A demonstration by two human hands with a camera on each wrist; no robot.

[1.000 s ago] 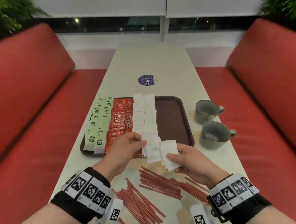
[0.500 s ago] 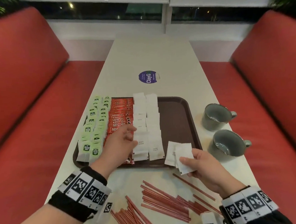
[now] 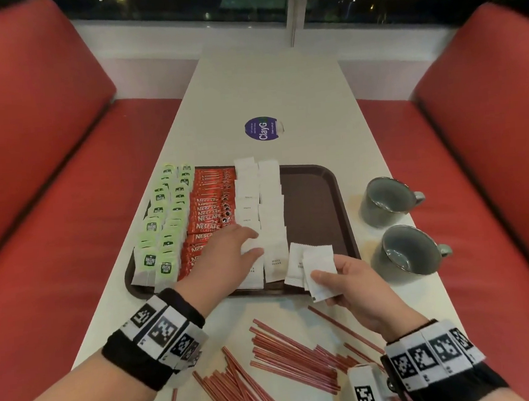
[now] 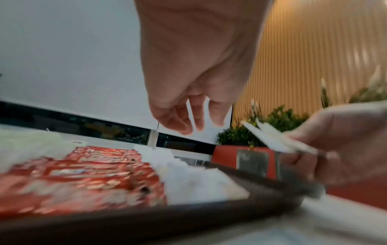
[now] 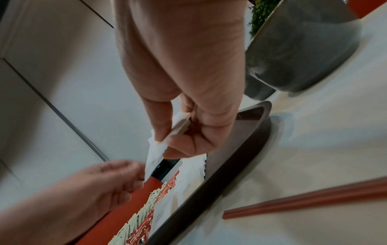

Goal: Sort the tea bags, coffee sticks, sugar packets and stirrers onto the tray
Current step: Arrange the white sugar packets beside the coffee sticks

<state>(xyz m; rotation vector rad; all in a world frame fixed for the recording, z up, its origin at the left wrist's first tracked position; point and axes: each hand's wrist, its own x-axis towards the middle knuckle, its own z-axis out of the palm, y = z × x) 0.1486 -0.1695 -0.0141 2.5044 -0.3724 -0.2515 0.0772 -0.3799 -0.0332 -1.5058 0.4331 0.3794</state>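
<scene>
White sugar packets point(image 3: 319, 268) are pinched in the right hand point(image 3: 353, 285) over the brown tray point(image 3: 316, 203), near edge. Left hand point(image 3: 226, 253), fingers relaxed, rests on the laid sugar column point(image 3: 259, 207). Best: feed one packet at a time, overlapping evenly. Stirrers point(image 3: 286, 355) wait on the tabletop point(image 3: 267, 84).

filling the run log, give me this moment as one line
left hand open over sugar packets on tray | right hand pinches spare packets | stirrers unsorted on table
</scene>
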